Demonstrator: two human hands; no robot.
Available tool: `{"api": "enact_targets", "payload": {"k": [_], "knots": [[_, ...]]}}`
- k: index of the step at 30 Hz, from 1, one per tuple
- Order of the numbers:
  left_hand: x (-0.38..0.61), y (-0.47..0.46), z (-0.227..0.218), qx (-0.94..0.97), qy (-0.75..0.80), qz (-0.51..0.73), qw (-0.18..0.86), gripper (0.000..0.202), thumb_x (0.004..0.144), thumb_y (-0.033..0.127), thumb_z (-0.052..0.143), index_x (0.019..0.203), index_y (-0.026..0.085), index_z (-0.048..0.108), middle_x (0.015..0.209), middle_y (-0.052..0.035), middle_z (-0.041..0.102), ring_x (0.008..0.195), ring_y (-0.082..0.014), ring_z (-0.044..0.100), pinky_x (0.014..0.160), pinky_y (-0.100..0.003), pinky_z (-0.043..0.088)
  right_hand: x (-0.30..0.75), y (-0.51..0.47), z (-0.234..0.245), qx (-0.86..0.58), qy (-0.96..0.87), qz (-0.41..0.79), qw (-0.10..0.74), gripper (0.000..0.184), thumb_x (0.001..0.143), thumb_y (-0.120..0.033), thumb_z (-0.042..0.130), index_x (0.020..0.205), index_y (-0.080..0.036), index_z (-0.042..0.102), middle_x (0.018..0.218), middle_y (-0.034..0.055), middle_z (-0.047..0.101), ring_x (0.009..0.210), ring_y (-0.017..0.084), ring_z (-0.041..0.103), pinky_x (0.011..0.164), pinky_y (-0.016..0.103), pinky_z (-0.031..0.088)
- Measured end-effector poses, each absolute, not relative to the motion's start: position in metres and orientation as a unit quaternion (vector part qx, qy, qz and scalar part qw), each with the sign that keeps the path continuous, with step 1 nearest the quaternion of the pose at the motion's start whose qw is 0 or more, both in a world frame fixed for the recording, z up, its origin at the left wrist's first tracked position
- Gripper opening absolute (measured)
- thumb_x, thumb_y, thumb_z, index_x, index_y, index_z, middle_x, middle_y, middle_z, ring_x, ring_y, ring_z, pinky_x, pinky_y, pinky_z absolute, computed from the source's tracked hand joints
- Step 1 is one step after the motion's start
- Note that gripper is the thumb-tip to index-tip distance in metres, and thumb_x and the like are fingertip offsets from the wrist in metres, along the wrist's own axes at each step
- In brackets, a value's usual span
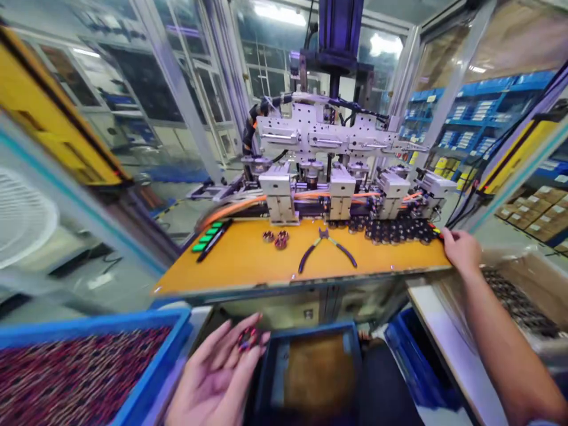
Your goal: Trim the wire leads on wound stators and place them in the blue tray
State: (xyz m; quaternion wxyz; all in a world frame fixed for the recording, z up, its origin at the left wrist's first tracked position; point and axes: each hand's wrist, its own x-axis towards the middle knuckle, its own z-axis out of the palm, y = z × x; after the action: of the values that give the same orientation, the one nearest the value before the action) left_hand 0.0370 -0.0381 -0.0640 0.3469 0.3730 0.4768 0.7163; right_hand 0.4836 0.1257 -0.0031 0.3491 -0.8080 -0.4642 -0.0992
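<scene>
Small ring part [247,338] between the left hand's [217,378] thumb and fingers, in front of the orange table [239,269].
Roundish, its face apparently tipped toward the camera — blur makes any long axis hard to read. The right hand [462,251] is at the table's right end; whether its fingers grasp, I cannot tell. Machine [341,189] behind, blue shelving [470,112] right — blue bin [183,323] cut off at left.

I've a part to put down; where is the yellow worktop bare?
Between the black pen-like tool and the three ring-shaped parts; also right of the pliers, in front of the black parts. Crowded: the back right, where those parts cluster near the right hand.
</scene>
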Motion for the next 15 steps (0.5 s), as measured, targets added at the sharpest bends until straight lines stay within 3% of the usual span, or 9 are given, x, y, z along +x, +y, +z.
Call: {"api": "enact_targets", "payload": {"k": [3,7,8,9,11,13,15], "knots": [[0.050,-0.083,-0.062,0.431,0.502,0.688,0.299,0.044,0.073,0.021,0.084,0.113,0.023,0.066,0.104,-0.0042,0.081,0.094,-0.0169,0.077,0.083,-0.020,0.062,0.429,0.086,0.005,-0.723,-0.543,-0.103,0.413,0.052,0.091,-0.036,0.039,0.117,0.002,0.063,0.113,0.0302,0.067,0.100,0.032,0.067,0.089,0.048,0.052],[0.067,-0.142,-0.063,0.512,0.493,0.674,0.200,0.060,0.071,0.011,0.083,0.125,0.026,0.062,0.104,-0.0015,0.079,0.088,-0.0141,0.076,0.079,-0.021,0.062,0.338,-0.017,0.015,-0.517,-0.733,-0.035,0.441,0.025,0.092,-0.038,0.058,0.104,-0.020,0.069,0.105,0.0071,0.074,0.096,0.018,0.069,0.088,0.030,0.056],[0.072,-0.156,-0.062,0.519,0.480,0.684,0.181,0.064,0.070,0.008,0.082,0.128,0.028,0.061,0.104,0.0000,0.079,0.088,-0.0135,0.076,0.081,-0.022,0.063,0.319,-0.046,0.018,-0.356,-0.822,-0.008,0.444,0.022,0.092,-0.034,0.062,0.106,-0.018,0.069,0.105,0.0088,0.074,0.098,0.018,0.069,0.090,0.030,0.056],[0.076,-0.168,-0.062,0.524,0.466,0.693,0.168,0.068,0.070,0.005,0.081,0.130,0.029,0.060,0.105,0.0011,0.077,0.088,-0.0132,0.075,0.082,-0.023,0.063,0.304,-0.073,0.020,-0.221,-0.876,0.006,0.429,0.021,0.094,-0.030,0.063,0.108,-0.015,0.068,0.110,0.0110,0.073,0.105,0.018,0.068,0.094,0.030,0.055],[0.084,-0.188,-0.063,0.534,0.443,0.703,0.155,0.072,0.070,0.001,0.080,0.132,0.031,0.059,0.105,0.0020,0.076,0.088,-0.0133,0.075,0.082,-0.024,0.063,0.284,-0.115,0.022,-0.086,-0.920,0.005,0.382,0.022,0.097,-0.020,0.057,0.113,-0.007,0.065,0.120,0.0174,0.069,0.111,0.019,0.065,0.097,0.029,0.053],[0.089,-0.204,-0.064,0.553,0.422,0.702,0.155,0.076,0.069,-0.002,0.079,0.134,0.031,0.057,0.107,0.0008,0.075,0.091,-0.0143,0.075,0.082,-0.024,0.063,0.277,-0.139,0.021,-0.065,-0.944,-0.012,0.323,0.021,0.098,-0.014,0.051,0.112,-0.004,0.064,0.117,0.0184,0.069,0.103,0.019,0.066,0.090,0.028,0.054],[0.092,-0.216,-0.065,0.567,0.411,0.698,0.149,0.078,0.070,-0.003,0.078,0.136,0.031,0.056,0.107,-0.0004,0.076,0.093,-0.0145,0.075,0.081,-0.023,0.063,0.278,-0.148,0.017,-0.079,-0.961,-0.019,0.265,0.021,0.098,-0.012,0.048,0.101,-0.007,0.068,0.097,0.0127,0.072,0.083,0.017,0.066,0.074,0.027,0.054]]}}
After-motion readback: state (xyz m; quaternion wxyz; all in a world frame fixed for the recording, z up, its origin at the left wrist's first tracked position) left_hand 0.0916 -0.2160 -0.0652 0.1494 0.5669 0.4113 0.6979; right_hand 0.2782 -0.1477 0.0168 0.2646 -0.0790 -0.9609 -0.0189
